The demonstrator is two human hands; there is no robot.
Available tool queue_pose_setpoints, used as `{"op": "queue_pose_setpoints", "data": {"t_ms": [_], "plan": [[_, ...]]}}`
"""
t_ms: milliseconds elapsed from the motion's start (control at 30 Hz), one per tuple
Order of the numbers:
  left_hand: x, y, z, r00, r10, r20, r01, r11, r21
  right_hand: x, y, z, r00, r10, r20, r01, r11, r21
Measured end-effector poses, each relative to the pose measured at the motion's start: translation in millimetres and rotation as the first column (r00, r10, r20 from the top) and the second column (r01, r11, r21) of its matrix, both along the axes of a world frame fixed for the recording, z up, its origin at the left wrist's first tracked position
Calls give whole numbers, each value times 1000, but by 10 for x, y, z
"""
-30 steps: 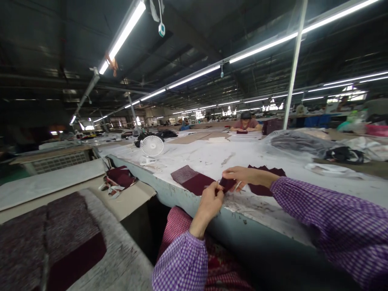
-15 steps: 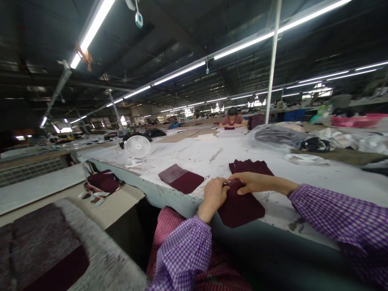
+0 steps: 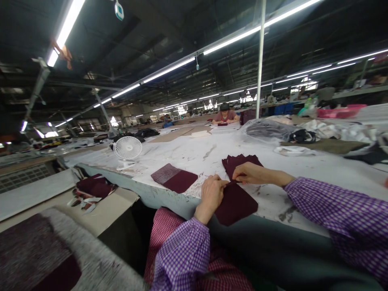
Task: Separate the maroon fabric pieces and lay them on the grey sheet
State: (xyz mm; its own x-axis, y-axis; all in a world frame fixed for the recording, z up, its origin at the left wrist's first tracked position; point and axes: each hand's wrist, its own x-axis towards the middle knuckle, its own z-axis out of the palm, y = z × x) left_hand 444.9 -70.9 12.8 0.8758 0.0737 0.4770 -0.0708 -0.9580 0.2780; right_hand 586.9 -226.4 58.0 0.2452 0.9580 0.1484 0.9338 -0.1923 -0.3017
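A maroon fabric piece [image 3: 238, 205] lies at the table's front edge, its near end hanging a little over. My left hand [image 3: 211, 195] rests at its left side, fingers bent and pressed on its upper edge. My right hand [image 3: 251, 173] pinches the far edge of the same piece between thumb and fingertips. Just behind, partly covered by my right hand, is a maroon stack with a jagged edge [image 3: 239, 160]. Left of my hands sits another maroon piece [image 3: 185, 180] with a greyish speckled half.
A white fan [image 3: 127, 148] stands on the white table [image 3: 169, 151]. At lower left are a board with maroon scraps [image 3: 95, 186] and a grey surface bearing speckled cloth [image 3: 33, 242]. Clear plastic [image 3: 268, 128] lies to the right. A person [image 3: 226, 116] works across the table.
The view has shifted, so things appear further left. My right hand's fingers have closed into a tighter pinch at the fabric's far edge. My left hand stays on the piece.
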Motion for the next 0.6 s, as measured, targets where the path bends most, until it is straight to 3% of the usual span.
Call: {"op": "queue_pose_setpoints", "data": {"t_ms": [333, 600], "plan": [[28, 33, -12, 1000, -18, -5, 18, 992, -123, -151, -6, 89, 994, 23, 111, -22, 1000, -7], [21, 25, -11, 1000, -8, -20, 7, 997, -80, -158, 15, 53, 968, 76, 238, -78, 997, -4]]}}
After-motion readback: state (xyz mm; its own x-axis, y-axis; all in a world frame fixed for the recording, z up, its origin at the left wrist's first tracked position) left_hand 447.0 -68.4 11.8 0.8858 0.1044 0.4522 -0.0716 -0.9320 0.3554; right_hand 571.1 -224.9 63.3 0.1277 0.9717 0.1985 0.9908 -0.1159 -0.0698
